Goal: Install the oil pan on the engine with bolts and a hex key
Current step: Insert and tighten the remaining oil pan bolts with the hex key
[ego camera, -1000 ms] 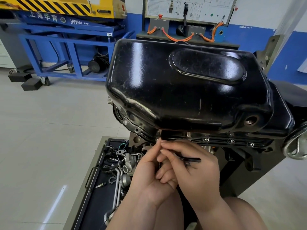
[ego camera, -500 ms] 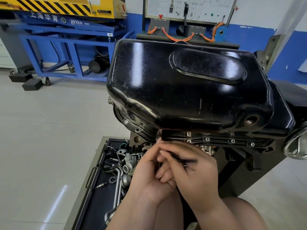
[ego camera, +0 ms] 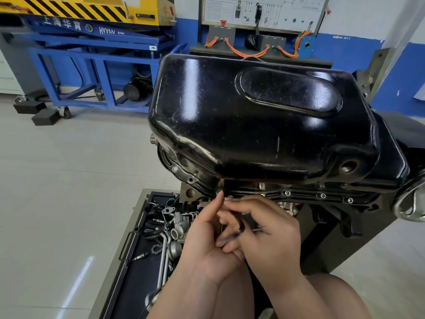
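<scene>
The right hand [ego camera: 271, 236] has its fingers curled round a thin dark L-shaped steel hex key [ego camera: 257, 229]. Only a short, blurred length of the key shows past the knuckles, and the closed wrap suits twisting. The left hand [ego camera: 204, 240] lies against it at nine o'clock, with one finger straight and its tip touching the flange of the glossy black pressed-steel oil pan [ego camera: 253, 125]. Its other fingers are hidden behind the right hand, so I cannot tell whether it pinches the key's shaft. That finger is probably there to steady the key's tip in a bolt head.

The pan sits at twelve o'clock from the hands, bowl upward, on the dark metal engine [ego camera: 189, 193]. The engine appears to be turned over, which puts the flange at the height of the hands.

At two o'clock from the hands, three small silver socket-head bolts [ego camera: 323, 195] sit in the flange. At ten o'clock, two flange holes [ego camera: 175, 168] look empty. The bolting therefore seems partly done, one edge at a time.

A dark-lined metal tray [ego camera: 138, 284] holding loose silver and black engine parts lies near the left hand at eight o'clock. It is likely kept there so fasteners are within reach.
</scene>
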Demonstrator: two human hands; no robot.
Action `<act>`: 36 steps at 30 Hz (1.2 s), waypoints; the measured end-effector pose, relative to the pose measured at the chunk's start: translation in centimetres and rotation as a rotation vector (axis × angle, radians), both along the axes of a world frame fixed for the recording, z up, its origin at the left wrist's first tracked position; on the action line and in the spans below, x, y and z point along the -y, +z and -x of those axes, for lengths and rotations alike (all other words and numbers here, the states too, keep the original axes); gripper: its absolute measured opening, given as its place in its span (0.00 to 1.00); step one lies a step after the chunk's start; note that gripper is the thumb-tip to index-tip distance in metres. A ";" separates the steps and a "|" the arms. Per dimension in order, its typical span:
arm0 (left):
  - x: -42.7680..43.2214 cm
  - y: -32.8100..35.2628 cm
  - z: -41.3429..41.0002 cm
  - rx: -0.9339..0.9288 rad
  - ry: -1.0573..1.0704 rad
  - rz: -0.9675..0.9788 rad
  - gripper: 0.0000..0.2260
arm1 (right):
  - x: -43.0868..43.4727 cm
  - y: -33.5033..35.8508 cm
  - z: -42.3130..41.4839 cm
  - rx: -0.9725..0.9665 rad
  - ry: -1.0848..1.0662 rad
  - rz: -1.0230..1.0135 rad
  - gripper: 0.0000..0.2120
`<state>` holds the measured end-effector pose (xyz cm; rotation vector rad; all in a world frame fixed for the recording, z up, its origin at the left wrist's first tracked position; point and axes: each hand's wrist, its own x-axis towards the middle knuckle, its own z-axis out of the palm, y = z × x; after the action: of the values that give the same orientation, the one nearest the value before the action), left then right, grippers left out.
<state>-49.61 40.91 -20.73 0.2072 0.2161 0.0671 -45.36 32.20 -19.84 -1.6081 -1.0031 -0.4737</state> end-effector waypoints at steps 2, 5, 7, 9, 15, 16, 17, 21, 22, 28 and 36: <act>0.0 0.5 0.0 -0.006 0.009 0.008 0.03 | -0.3 -0.2 -0.2 -0.025 -0.046 -0.007 0.05; 0.0 0.6 0.0 -0.043 0.016 0.061 0.04 | -0.4 -0.3 -0.3 -0.052 -0.069 -0.032 0.05; -0.1 0.3 -0.3 -0.112 0.026 0.059 0.15 | -0.2 -0.4 -0.2 -0.019 -0.019 -0.007 0.10; -0.2 0.3 -0.5 -0.156 0.049 0.065 0.17 | 0.0 -0.4 -0.1 0.044 0.006 0.045 0.17; -0.1 -0.2 -0.4 -0.095 0.020 0.019 0.20 | -0.1 -0.2 -0.1 -0.003 -0.019 -0.027 0.13; -0.2 -0.1 -0.2 -0.078 0.010 0.046 0.18 | -0.2 -0.2 -0.1 -0.031 -0.020 -0.054 0.07; -0.2 0.0 -0.1 -0.071 0.005 0.070 0.15 | -0.4 -0.2 -0.1 -0.061 -0.020 -0.077 0.03; -0.4 -0.4 -0.2 -0.073 0.009 0.135 0.19 | -0.6 -0.4 -0.2 -0.073 -0.036 -0.078 0.06; -0.3 -0.4 -0.3 -0.071 0.012 0.129 0.20 | -0.5 -0.4 -0.2 -0.062 -0.022 -0.060 0.07; 0.2 0.4 -0.4 -0.035 0.039 0.022 0.11 | 0.0 -0.5 -0.4 0.058 -0.036 0.019 0.13; -0.2 0.0 -0.1 -0.015 0.016 0.077 0.19 | -0.5 -0.3 -0.5 0.013 -0.060 -0.026 0.14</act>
<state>-49.47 41.12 -20.76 0.1291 0.2346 0.0727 -44.86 32.73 -20.18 -1.6170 -0.9572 -0.5366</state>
